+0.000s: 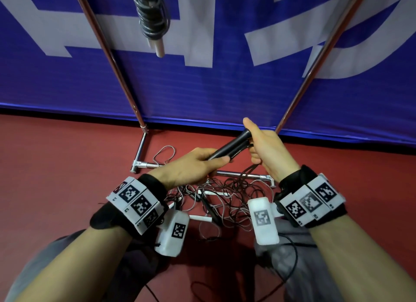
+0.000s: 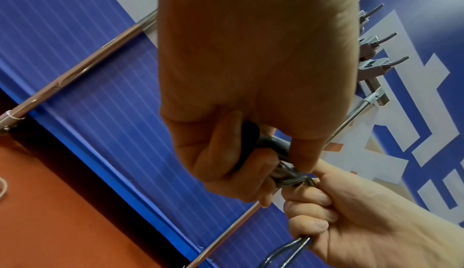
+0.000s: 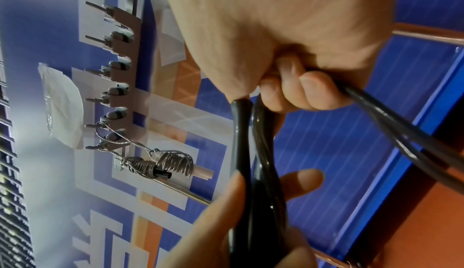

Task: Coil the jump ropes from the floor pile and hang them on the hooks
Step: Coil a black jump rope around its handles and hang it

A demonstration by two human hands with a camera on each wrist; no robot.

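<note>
Black jump-rope handles [image 1: 227, 148]: left hand [image 1: 189, 166] grasps them, right hand [image 1: 267, 150] grips cord; trailing cord may snag floor pile [image 1: 216, 200].

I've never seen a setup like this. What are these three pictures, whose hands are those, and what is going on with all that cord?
No machine here: a person wears cameras. One picture comes from the head, two from the wrists. The left hand grips two black handles of a jump rope; the right hand holds their other end and its cord. Below, a pile of tangled ropes lies on the red floor. A coiled rope already hangs from the rack; the right wrist view shows the hooks.
</note>
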